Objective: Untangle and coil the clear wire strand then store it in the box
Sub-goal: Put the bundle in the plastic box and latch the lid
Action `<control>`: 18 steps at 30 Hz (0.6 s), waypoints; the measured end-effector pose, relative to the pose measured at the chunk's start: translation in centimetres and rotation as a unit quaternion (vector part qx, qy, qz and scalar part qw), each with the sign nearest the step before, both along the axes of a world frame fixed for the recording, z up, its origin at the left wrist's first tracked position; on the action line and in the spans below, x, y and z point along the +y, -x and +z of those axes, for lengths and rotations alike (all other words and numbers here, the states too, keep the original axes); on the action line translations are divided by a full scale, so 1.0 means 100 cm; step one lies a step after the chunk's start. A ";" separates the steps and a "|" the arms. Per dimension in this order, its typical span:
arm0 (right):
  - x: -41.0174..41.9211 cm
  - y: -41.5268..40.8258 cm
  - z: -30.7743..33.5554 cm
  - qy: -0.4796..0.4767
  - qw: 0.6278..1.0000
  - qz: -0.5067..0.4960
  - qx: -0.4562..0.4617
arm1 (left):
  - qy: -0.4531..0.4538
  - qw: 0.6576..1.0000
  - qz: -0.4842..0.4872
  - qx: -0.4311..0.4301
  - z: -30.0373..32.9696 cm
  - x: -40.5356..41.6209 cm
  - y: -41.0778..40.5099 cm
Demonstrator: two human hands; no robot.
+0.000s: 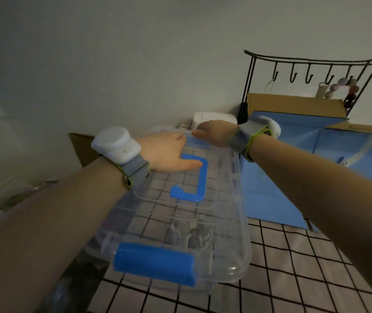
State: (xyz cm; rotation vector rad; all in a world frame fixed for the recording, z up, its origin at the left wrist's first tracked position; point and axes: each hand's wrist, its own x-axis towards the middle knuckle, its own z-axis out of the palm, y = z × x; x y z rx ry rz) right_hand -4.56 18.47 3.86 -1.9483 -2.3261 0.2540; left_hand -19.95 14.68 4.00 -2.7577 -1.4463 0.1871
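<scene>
A clear plastic box (225,222) with a blue carry handle (197,175) on its lid and a blue latch (155,263) at its near end lies on the checked tablecloth. My left hand (164,152) rests flat on the lid's far left part, thumb beside the handle. My right hand (216,135) grips the far edge of the lid, fingers curled over it. Something pale and tangled (189,233) shows dimly through the lid near the latch; I cannot tell if it is the clear wire.
A blue and brown cardboard box (293,159) stands right of the plastic box. Behind it, a black hook rack (316,64) holds a bead string (347,89). A white container (214,119) sits by the wall. The tablecloth (293,267) extends to the near right.
</scene>
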 end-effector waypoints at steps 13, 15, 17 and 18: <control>0.003 -0.001 0.003 -0.032 0.999 0.036 0.003 | -0.035 0.999 -0.005 0.002 -0.002 0.002 0.001; 0.003 0.001 0.005 -0.027 0.998 0.049 -0.005 | -0.039 0.999 -0.001 0.007 -0.003 0.002 0.001; 0.006 0.002 0.007 -0.026 0.998 0.064 0.005 | -0.043 0.999 -0.005 0.006 -0.002 0.002 0.000; 0.007 0.002 0.007 -0.032 0.997 0.070 0.007 | -0.047 0.999 -0.007 0.006 -0.003 0.003 0.000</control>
